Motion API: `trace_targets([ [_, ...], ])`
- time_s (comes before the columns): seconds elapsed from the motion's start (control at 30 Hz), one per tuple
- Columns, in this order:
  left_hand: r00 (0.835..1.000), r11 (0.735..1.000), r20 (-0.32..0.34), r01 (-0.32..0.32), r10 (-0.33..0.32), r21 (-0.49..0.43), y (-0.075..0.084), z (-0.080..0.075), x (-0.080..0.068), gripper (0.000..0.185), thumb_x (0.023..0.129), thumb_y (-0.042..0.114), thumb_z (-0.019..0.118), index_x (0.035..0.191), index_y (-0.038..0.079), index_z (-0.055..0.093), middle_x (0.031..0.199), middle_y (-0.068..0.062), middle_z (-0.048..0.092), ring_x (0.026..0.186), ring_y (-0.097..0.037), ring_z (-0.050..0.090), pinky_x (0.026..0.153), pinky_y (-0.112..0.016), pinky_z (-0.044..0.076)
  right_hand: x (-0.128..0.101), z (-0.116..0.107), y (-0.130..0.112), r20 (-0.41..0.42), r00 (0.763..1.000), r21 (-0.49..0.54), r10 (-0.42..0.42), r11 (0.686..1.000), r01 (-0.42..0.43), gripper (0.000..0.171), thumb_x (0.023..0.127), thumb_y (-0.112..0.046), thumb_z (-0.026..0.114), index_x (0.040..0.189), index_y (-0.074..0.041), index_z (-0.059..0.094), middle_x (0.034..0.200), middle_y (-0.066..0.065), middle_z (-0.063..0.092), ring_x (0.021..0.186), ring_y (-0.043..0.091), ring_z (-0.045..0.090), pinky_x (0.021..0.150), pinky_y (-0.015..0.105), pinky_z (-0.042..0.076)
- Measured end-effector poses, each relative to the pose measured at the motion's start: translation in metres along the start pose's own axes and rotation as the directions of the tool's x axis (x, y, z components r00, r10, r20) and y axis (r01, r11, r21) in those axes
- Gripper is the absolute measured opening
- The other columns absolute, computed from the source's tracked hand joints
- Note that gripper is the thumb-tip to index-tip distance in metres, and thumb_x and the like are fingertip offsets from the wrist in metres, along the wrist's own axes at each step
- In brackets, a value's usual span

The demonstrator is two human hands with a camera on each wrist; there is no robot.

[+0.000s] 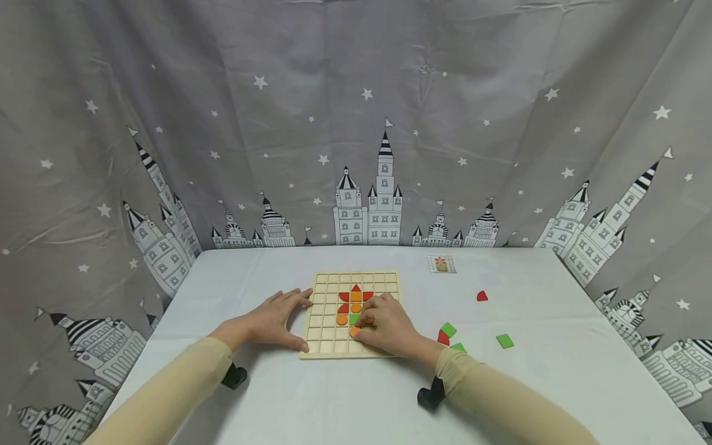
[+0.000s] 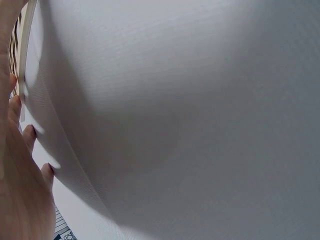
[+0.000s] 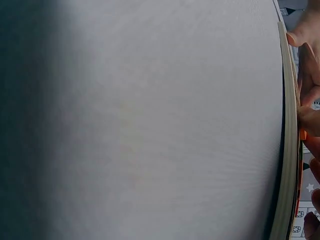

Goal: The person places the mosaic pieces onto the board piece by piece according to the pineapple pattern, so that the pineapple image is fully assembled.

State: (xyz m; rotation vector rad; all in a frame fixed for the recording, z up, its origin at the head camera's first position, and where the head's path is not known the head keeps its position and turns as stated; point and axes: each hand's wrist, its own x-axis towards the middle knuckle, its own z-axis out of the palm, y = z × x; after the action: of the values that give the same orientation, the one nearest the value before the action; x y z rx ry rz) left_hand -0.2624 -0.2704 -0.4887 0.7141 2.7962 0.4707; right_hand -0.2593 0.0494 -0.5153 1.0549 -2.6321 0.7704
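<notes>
A wooden grid board lies on the white table. Red, orange and green pieces form a small figure in its middle cells. My left hand lies flat on the table, with straight fingers against the board's left edge. My right hand rests on the board, its curled fingers and thumb pinching an orange piece in a lower cell. The left wrist view shows my left hand's fingers beside the board edge. The right wrist view shows the board's side and my right hand's fingertips.
Loose pieces lie right of the board: a red one, green ones and another red. A small pattern card sits at the back. A star-and-castle curtain surrounds the table.
</notes>
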Motion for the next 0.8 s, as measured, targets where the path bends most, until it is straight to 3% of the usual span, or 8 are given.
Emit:
trace_targets([
  [0.5, 1.0, 1.0, -0.004, -0.005, 0.005, -0.003, -0.001, 0.0, 0.001, 0.105, 0.067, 0.079, 0.077, 0.146, 0.017, 0.048, 0.168, -0.007, 0.026, 0.153, -0.039, 0.02, 0.124, -0.061, 0.012, 0.0, -0.002, -0.001, 0.008, 0.999, 0.006, 0.041, 0.999, -0.041, 0.014, 0.084, -0.039, 0.084, 0.089, -0.026, 0.081, 0.107, -0.01, 0.063, 0.101, 0.013, 0.047, 0.084, 0.031, 0.044],
  [0.67, 1.0, 1.0, -0.004, -0.005, 0.005, -0.003, -0.001, 0.001, 0.0, 0.105, 0.066, 0.08, 0.077, 0.145, 0.017, 0.048, 0.168, -0.007, 0.026, 0.154, -0.038, 0.02, 0.124, -0.061, 0.011, -0.001, -0.015, 0.004, 0.022, 0.997, 0.047, 0.07, 0.996, -0.071, 0.014, 0.085, -0.036, 0.083, 0.093, -0.024, 0.081, 0.106, -0.009, 0.063, 0.102, 0.014, 0.047, 0.088, 0.035, 0.043],
  [0.8, 1.0, 1.0, -0.007, -0.015, 0.015, -0.006, -0.001, 0.001, -0.001, 0.106, 0.067, 0.079, 0.077, 0.146, 0.016, 0.048, 0.168, -0.007, 0.026, 0.153, -0.039, 0.02, 0.124, -0.061, 0.011, -0.008, -0.034, 0.019, 0.015, 0.989, 0.097, 0.147, 0.984, -0.147, 0.017, 0.085, -0.033, 0.083, 0.098, -0.022, 0.081, 0.107, -0.009, 0.062, 0.103, 0.016, 0.047, 0.09, 0.037, 0.043],
])
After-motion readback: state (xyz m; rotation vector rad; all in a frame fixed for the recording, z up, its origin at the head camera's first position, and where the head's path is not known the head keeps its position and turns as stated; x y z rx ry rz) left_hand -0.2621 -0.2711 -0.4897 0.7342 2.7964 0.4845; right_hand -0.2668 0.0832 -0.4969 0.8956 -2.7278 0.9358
